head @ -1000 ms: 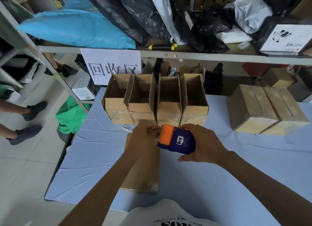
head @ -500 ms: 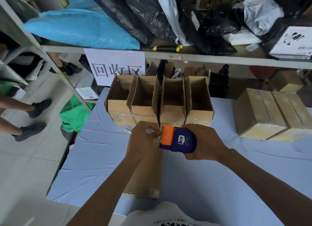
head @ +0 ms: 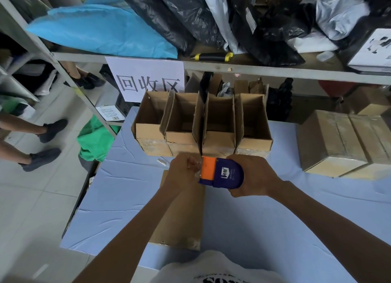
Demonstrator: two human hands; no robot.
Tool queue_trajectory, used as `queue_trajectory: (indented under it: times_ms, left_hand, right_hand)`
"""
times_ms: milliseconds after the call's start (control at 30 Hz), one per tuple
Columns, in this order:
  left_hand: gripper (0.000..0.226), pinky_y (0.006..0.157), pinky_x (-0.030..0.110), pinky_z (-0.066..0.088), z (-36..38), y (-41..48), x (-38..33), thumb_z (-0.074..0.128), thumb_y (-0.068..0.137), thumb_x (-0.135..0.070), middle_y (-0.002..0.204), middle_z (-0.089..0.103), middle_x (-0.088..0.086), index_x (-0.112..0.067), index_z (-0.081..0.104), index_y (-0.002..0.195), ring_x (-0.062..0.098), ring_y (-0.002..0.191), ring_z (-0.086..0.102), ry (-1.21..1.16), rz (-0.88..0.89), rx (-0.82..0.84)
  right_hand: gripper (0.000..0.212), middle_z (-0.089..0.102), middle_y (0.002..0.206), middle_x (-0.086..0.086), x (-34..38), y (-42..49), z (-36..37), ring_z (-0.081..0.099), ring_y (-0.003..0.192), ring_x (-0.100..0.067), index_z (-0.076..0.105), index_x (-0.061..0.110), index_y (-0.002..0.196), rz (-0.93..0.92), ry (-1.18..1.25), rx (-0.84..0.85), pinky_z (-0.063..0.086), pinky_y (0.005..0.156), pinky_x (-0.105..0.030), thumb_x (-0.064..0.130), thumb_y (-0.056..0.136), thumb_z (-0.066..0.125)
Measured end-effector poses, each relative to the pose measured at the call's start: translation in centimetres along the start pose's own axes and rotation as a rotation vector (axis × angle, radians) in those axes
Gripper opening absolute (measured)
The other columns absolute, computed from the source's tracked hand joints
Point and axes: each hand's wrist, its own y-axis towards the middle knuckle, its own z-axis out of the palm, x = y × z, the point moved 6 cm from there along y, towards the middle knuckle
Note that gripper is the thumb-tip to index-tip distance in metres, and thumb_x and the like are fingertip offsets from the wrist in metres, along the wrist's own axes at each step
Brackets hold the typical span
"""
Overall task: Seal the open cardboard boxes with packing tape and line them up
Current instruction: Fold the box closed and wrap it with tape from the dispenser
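I'm freeing tape: right hand (head: 252, 176) grips the purple-and-orange plastic tape dispenser (head: 222, 172), left-hand fingers (head: 191, 163) pinch its clear tape end; next, bridge the flat brown cardboard box (head: 182, 217) beneath.

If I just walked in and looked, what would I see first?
Probably the purple and orange tape dispenser in the middle, gripped by the right hand while the left hand pinches the tape end at its orange mouth. Right behind it, four open cardboard boxes stand side by side on the blue table. Above them hangs a white sign with big black characters.
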Motion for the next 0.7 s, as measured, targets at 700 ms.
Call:
queue_trajectory:
  times_ms: [700]
  left_hand:
    - [0.007, 0.057, 0.017, 0.048, -2.3, 0.5, 4.5, 0.072, 0.081, -0.011, 0.083, 0.072, 0.003, -0.016, 0.067, 0.079, 0.007, 0.072, 0.067, -0.005, -0.271, 0.085]
  right_hand:
    - [0.089, 0.063, 0.109, 0.016, -9.2, -3.6, -1.2, 0.049, 0.089, -0.002, 0.048, 0.033, 0.123, 0.252, -0.224, 0.179, 0.037, 0.068, -0.009, 0.058, 0.045, 0.082]
